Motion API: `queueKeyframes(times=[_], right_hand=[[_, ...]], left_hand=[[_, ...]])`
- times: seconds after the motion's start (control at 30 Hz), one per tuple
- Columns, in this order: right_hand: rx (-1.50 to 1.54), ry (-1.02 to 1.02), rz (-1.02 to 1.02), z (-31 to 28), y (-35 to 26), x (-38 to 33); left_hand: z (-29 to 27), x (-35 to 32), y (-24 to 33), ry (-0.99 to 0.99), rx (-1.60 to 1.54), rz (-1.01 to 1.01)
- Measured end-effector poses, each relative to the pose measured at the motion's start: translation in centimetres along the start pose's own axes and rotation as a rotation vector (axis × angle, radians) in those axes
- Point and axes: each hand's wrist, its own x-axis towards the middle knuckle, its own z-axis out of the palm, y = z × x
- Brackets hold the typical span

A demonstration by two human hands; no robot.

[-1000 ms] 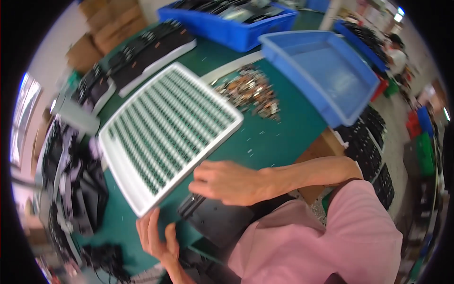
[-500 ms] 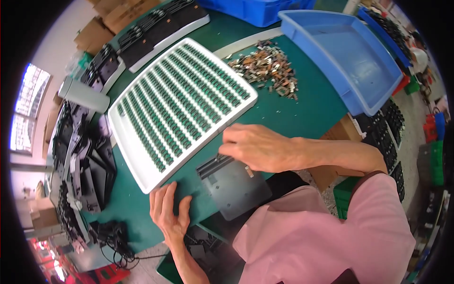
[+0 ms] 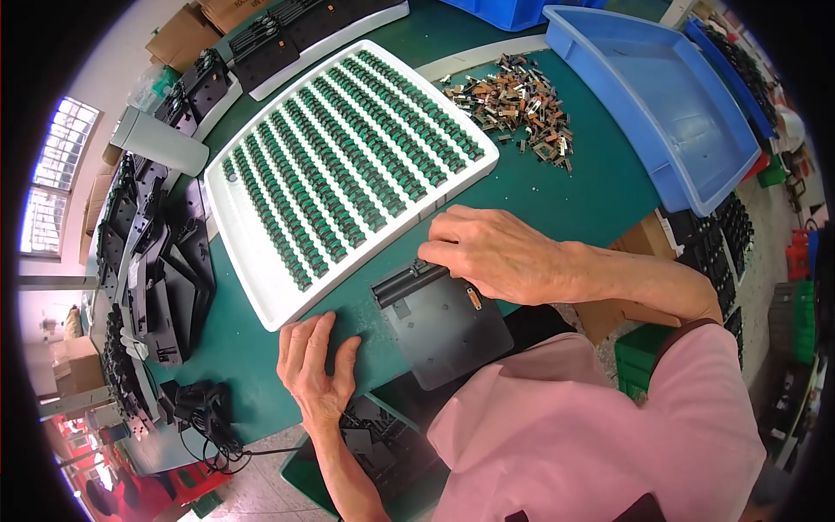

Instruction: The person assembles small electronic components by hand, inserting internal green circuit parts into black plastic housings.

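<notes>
A flat dark grey plastic panel (image 3: 448, 339) lies at the table's near edge, partly over it, against my body. Along its far side runs a raised black bar (image 3: 409, 283). A small brown and metal connector (image 3: 474, 298) sits near the panel's right side. My right hand (image 3: 500, 257) is over the far right corner, fingertips pinched together at the end of the bar; whatever they hold is hidden. Left of the panel, my left hand (image 3: 315, 370) rests on the green table with its fingers apart, holding nothing.
Beyond my hands lies a white tray (image 3: 265, 300) with rows of small green and black parts. A heap of small connectors (image 3: 531, 109) is to its right, beside a blue bin (image 3: 648, 96). Black plastic parts (image 3: 165, 287), a grey bottle (image 3: 156, 143) and a cable (image 3: 213, 431) are at left.
The whole view has shifted a little, the tray and panel now sitting slightly higher and further right. Both hands keep nearly the same places relative to the panel; the right fingertips stay pinched.
</notes>
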Motion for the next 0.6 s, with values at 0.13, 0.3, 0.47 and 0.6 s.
queueKeyframes(times=[0.13,0.3,0.47,0.6], right_hand=[[0.056,0.102,0.039,0.2,-0.2,-0.5],[0.214,0.294,0.183,-1.6,-2.9,-4.1],[0.86,-0.14,0.879,-0.5,-5.1,-9.7],[1.612,0.042,1.026,1.7,-6.0,-10.4]], left_hand=[[0.3,0.3,0.2,-0.025,0.012,0.029],[0.2,0.3,-0.1,-0.06,0.009,0.042],[0.2,0.3,-0.1,-0.073,0.026,0.045],[0.3,0.3,0.1,-0.07,0.026,0.044]])
